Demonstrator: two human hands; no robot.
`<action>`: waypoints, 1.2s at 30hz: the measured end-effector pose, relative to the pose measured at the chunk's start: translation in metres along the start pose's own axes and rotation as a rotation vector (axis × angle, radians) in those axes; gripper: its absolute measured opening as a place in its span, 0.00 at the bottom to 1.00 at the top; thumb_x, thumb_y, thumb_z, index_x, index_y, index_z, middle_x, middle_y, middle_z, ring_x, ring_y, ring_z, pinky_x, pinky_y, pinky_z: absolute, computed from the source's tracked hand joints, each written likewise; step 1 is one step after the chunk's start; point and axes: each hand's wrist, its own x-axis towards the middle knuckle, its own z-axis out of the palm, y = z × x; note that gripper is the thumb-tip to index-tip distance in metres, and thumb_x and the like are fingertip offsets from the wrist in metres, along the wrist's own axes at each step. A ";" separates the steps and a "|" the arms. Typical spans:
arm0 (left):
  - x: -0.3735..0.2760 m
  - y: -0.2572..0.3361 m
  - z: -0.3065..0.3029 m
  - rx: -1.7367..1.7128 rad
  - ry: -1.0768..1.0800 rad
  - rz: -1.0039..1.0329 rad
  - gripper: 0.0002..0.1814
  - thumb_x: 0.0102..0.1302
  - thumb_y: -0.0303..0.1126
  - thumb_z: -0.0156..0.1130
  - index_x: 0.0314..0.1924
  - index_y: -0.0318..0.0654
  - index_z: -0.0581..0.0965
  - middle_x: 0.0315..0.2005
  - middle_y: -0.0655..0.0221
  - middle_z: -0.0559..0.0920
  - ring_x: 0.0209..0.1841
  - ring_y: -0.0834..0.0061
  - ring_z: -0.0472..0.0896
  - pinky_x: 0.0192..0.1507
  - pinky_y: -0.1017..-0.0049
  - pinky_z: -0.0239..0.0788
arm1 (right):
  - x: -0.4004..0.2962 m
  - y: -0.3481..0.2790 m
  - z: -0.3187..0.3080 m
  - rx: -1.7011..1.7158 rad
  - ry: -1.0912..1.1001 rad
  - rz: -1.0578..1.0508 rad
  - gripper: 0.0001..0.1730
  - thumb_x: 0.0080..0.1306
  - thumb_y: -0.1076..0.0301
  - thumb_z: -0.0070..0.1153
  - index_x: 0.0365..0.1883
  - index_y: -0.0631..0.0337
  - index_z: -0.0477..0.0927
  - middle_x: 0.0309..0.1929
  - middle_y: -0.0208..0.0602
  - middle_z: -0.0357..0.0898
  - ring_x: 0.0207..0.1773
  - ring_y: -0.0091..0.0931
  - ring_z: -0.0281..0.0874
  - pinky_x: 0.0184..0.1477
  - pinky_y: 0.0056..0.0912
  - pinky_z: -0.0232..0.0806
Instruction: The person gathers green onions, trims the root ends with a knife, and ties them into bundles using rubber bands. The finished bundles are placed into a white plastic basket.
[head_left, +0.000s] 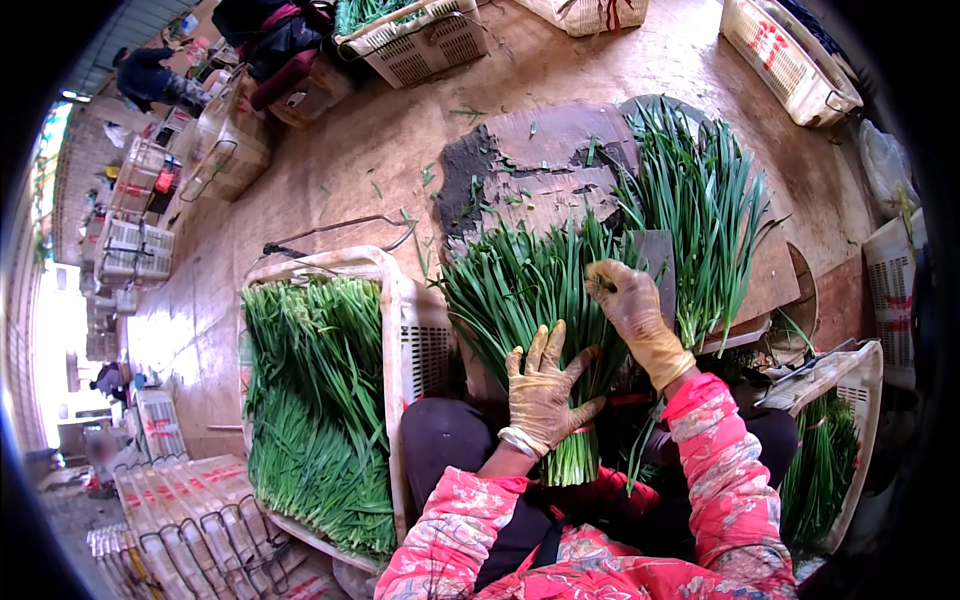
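A large bundle of green garlic chives (517, 285) fans out over a worn board before me, its pale stalk ends tied with a red band (583, 430) near my lap. My left hand (546, 390), in a yellowish glove, lies on the bundle with its fingers spread. My right hand (630, 307), gloved too, is raised over the right side of the leaves, its fingers curled; whether they pinch a leaf I cannot tell. Beside it a flat metal blade (654, 262) shows. A second, loose pile of chives (694, 217) lies to the right.
A white plastic crate (397, 322) packed with chives stands at my left. Another crate (862, 420) with tied bundles is at my right. Further crates (427, 45) stand across the floor. Stacked crates (187, 495) sit at lower left. People are at work in the far left background.
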 end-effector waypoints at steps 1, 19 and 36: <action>0.000 0.000 0.000 0.002 -0.007 -0.004 0.39 0.52 0.64 0.64 0.64 0.66 0.72 0.72 0.55 0.59 0.72 0.52 0.57 0.69 0.47 0.40 | 0.007 -0.009 -0.010 -0.113 -0.131 -0.007 0.13 0.57 0.62 0.66 0.41 0.51 0.83 0.37 0.41 0.85 0.41 0.39 0.84 0.41 0.42 0.74; 0.002 0.002 0.002 -0.018 -0.011 0.005 0.39 0.52 0.64 0.64 0.65 0.64 0.72 0.72 0.55 0.58 0.73 0.52 0.55 0.68 0.47 0.40 | 0.041 -0.017 -0.026 -0.102 -0.384 0.241 0.22 0.61 0.44 0.62 0.38 0.55 0.82 0.29 0.45 0.82 0.33 0.40 0.81 0.36 0.41 0.72; 0.005 0.005 -0.001 0.012 -0.001 -0.034 0.41 0.49 0.64 0.66 0.64 0.61 0.72 0.72 0.55 0.59 0.73 0.54 0.56 0.69 0.48 0.40 | 0.001 0.009 0.000 0.617 0.058 0.187 0.03 0.64 0.72 0.60 0.33 0.62 0.79 0.22 0.31 0.80 0.25 0.27 0.78 0.29 0.30 0.72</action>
